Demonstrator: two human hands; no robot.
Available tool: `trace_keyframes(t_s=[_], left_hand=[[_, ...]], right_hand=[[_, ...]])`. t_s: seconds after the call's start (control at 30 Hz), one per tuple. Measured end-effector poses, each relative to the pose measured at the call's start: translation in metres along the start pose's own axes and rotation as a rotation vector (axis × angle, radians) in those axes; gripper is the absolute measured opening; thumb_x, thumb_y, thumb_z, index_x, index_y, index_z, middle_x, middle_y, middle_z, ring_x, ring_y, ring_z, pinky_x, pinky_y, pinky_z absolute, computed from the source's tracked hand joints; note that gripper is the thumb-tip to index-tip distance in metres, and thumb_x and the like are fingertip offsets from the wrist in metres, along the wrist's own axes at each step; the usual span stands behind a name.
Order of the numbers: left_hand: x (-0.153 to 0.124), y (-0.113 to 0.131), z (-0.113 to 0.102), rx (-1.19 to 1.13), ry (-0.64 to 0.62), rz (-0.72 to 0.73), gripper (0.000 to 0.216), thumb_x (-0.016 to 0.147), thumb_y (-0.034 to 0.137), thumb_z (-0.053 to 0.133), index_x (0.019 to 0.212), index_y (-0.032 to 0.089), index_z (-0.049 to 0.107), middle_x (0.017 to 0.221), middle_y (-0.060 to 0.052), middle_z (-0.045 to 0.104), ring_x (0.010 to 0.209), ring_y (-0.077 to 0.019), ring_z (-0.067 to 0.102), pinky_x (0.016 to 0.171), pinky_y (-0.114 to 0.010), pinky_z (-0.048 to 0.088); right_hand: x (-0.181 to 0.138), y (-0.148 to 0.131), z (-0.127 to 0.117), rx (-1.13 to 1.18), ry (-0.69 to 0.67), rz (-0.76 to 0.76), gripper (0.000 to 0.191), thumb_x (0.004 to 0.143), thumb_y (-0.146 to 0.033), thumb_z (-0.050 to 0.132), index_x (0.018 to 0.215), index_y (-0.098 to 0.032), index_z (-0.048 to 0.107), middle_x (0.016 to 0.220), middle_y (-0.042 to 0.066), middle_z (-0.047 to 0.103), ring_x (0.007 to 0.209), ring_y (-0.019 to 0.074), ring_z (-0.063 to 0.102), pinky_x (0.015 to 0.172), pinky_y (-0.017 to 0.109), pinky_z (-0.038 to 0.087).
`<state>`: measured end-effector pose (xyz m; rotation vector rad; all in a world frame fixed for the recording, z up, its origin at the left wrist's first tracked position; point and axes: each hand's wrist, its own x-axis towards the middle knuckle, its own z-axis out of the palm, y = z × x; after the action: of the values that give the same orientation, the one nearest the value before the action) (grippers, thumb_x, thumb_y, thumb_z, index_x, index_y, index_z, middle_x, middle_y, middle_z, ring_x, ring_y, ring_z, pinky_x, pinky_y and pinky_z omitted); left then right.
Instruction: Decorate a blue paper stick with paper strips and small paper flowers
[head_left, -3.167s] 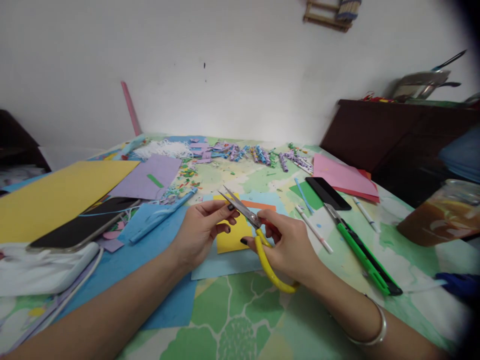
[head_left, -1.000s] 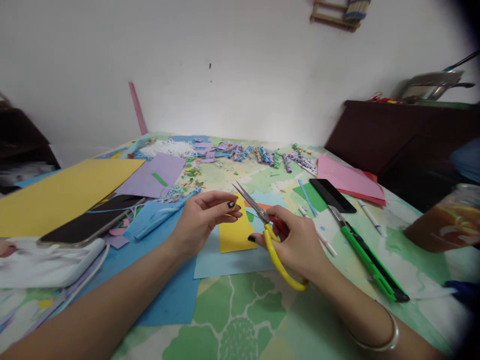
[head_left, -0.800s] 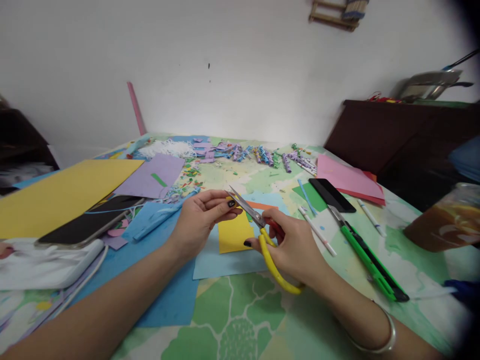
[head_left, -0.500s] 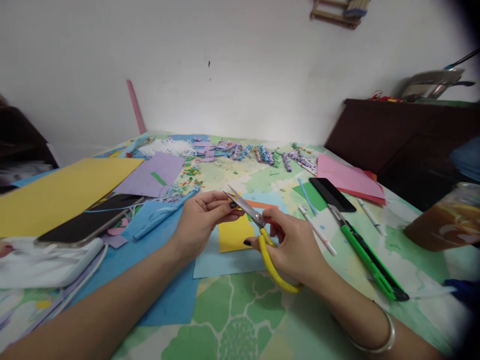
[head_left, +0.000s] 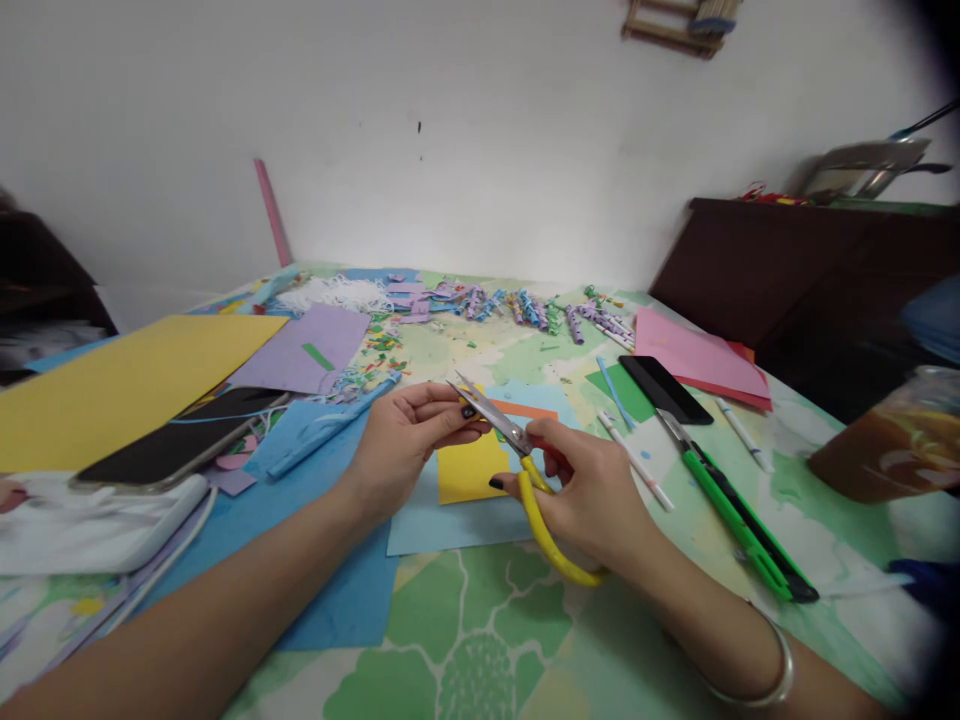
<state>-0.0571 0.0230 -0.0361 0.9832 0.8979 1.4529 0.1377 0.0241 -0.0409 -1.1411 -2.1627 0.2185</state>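
Note:
My right hand (head_left: 592, 495) is wrapped round the yellow handles of a pair of scissors (head_left: 517, 455). Their steel blades point up and to the left, nearly closed. My left hand (head_left: 409, 440) pinches something tiny against the blade tips; it is too small to name. Both hands hover above a yellow paper rectangle (head_left: 469, 470) that lies on a pale blue sheet (head_left: 450, 520). An orange sheet (head_left: 536, 410) peeks out behind the blades.
A phone (head_left: 176, 445) lies at the left beside a large yellow sheet (head_left: 120, 385) and a purple one (head_left: 304, 350). A green utility knife (head_left: 731, 515), white pens (head_left: 637, 465), a black phone (head_left: 664, 390) and pink sheets (head_left: 694, 360) lie right. Curled paper scraps (head_left: 517, 310) line the back.
The scissors swung open and away, then came back to my left fingertips with the blades closing. Both hands stayed over the yellow rectangle.

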Motion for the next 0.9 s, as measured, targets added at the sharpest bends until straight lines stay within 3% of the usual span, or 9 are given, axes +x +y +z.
trace_keyframes(t_s=[0.9], left_hand=[[0.0075, 0.0011, -0.0104, 0.112, 0.023, 0.101, 0.029, 0.067, 0.023, 0.08, 0.092, 0.015, 0.069, 0.074, -0.004, 0.075, 0.066, -0.0173, 0.072, 0.065, -0.026, 0.057]], right_hand=[[0.0028, -0.0016, -0.0074, -0.007, -0.068, 0.021, 0.032, 0.07, -0.047, 0.072, 0.084, -0.019, 0.064, 0.052, -0.006, 0.046, 0.046, 0.0091, 0.039, 0.048, 0.022, 0.028]])
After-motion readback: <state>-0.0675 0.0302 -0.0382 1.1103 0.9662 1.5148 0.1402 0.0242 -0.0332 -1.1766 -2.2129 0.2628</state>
